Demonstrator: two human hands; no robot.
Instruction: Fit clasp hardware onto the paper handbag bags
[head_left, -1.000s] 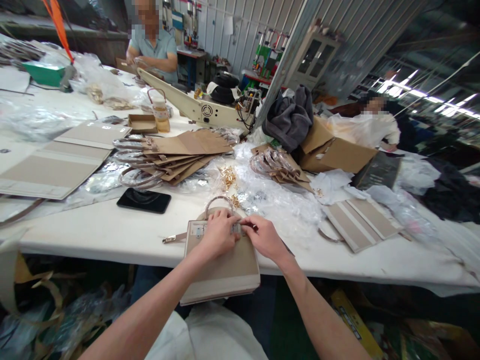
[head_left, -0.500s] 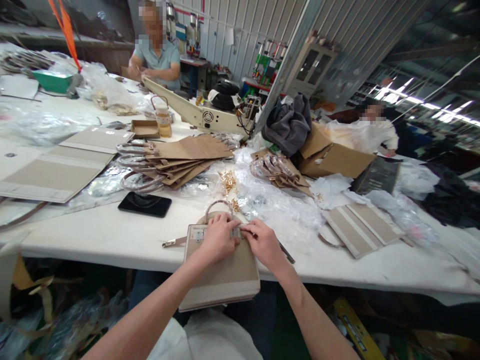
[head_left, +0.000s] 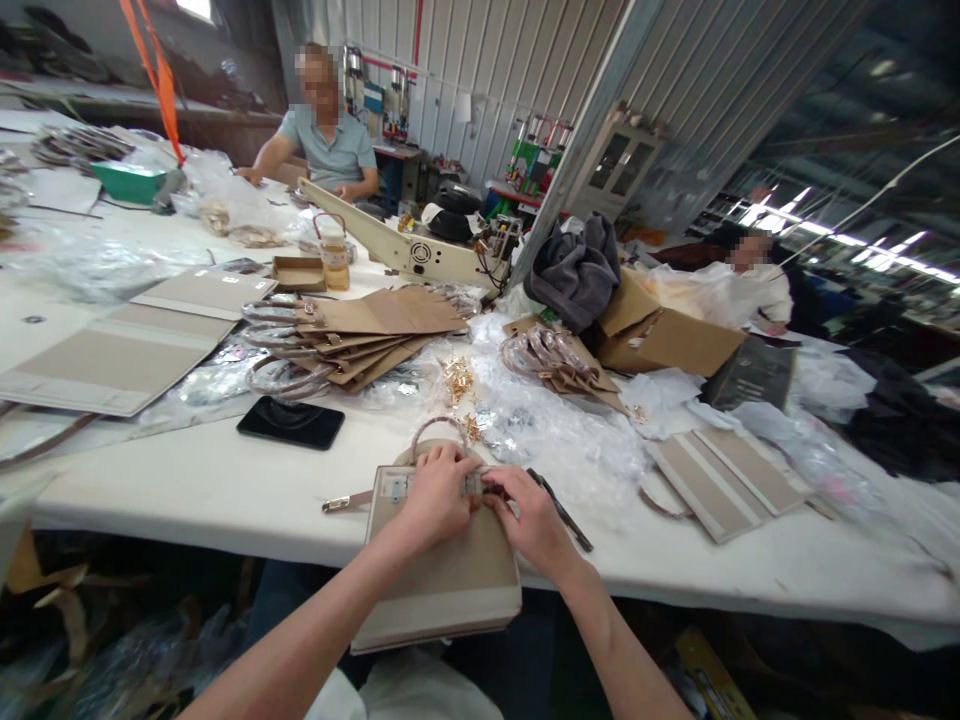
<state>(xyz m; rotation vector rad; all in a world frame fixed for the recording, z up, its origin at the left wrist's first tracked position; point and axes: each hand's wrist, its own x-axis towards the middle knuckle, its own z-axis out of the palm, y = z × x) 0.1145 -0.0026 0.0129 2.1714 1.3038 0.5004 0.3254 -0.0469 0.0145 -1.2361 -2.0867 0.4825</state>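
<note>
A beige handbag (head_left: 450,595) leans at the table's front edge against my lap, its top edge away from me and its small handle (head_left: 439,425) arched beyond. My left hand (head_left: 441,495) lies over that top edge, fingers bent around it near metal fittings (head_left: 395,487). At the top right corner, the fingertips of my right hand (head_left: 531,520) come together in a pinch; what is between them is too small to make out. A brown strap with a metal clasp (head_left: 337,503) sticks out to the left. Just right of my right hand lies a dark slim tool (head_left: 566,515).
A black phone (head_left: 291,422) lies left of the bag. Beyond are small gold fittings (head_left: 457,380), stacked brown bag pieces (head_left: 375,325) and clear plastic (head_left: 555,430). Flat beige panels (head_left: 112,350) lie left, another panel (head_left: 727,480) right. A co-worker (head_left: 322,145) sits across the table.
My right hand's fingers have shifted and lifted slightly at the bag's corner. My left hand stays on the top edge. The co-worker across has spread their arms apart, and the view has tilted slightly.
</note>
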